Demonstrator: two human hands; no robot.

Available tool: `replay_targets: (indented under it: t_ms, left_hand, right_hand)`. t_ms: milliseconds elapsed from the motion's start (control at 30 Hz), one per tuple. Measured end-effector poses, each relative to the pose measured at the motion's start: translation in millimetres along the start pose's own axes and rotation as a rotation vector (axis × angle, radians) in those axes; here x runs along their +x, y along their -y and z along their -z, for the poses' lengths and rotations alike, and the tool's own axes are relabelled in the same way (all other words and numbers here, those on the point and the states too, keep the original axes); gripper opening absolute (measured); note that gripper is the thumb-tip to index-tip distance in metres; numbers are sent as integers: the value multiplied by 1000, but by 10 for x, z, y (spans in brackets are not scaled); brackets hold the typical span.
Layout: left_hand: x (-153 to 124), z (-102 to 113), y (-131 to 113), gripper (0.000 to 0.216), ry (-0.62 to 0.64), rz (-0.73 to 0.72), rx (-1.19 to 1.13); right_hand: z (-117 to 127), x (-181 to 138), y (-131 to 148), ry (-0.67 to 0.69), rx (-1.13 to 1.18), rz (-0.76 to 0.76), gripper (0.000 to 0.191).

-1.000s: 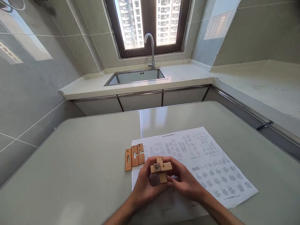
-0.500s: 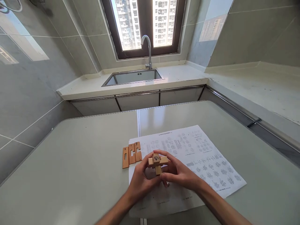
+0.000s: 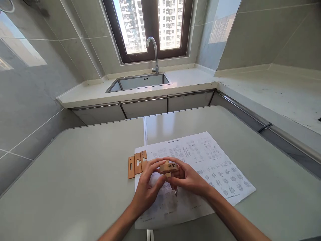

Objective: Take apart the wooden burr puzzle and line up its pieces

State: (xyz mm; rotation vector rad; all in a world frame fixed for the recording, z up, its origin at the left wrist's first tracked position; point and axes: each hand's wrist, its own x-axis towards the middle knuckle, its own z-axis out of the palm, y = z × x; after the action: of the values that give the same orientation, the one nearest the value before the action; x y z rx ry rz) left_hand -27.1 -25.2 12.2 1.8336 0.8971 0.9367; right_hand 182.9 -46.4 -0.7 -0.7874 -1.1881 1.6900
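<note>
Between my two hands is a small wooden interlocking puzzle (image 3: 168,168), held above a printed sheet. Dark handwritten marks show on its upper face. My left hand (image 3: 150,185) has its fingertips and thumb closed on the puzzle's left side. From the right, my right hand (image 3: 189,179) grips it with the index finger over the top and the thumb at the near edge. The lower fingers of the right hand are partly hidden behind the puzzle. To the left lie three flat wooden pieces with cut-outs, numbered; the leftmost piece (image 3: 131,167) has a long slot.
The printed sheet (image 3: 220,167), full of small diagrams, lies on a pale table (image 3: 100,160) with a seam down its middle. Beyond the table are a counter (image 3: 185,77), a sink (image 3: 140,80) and a faucet (image 3: 155,55) below a window.
My hands have turned the puzzle, so a longer marked face now shows instead of the cross shape with a protruding block. My view has shifted slightly. The flat pieces remain on the table.
</note>
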Motion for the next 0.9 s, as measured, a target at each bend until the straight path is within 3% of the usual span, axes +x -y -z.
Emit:
replay_targets:
  t_ms: [167,267,400,500,667,900]
  left_hand:
    - [41,-13,34,17,-124,-49,94]
    - [46,-9,1,18,-157,-50,73]
    - [35,2,-48,28,-179,70,-21]
    - [17,3,-35,34,-154,182,-163]
    - [2,-7,12,34,-60,279,-284]
    - [45,-12,-33,37,22,323,-372]
  right_hand:
    - [-25,0,-14,3,-59,-29,64]
    - [-38,-6,-28,-29,-156,-37,61]
    - [-44,-17,-54,-100,-486,41,53]
    - [-34,-21,-95,-197,-775,155,45]
    - [6,-23,-170,-309,-1119,259,50]
    - [5,-20,-196,-323,-1311,304,28]
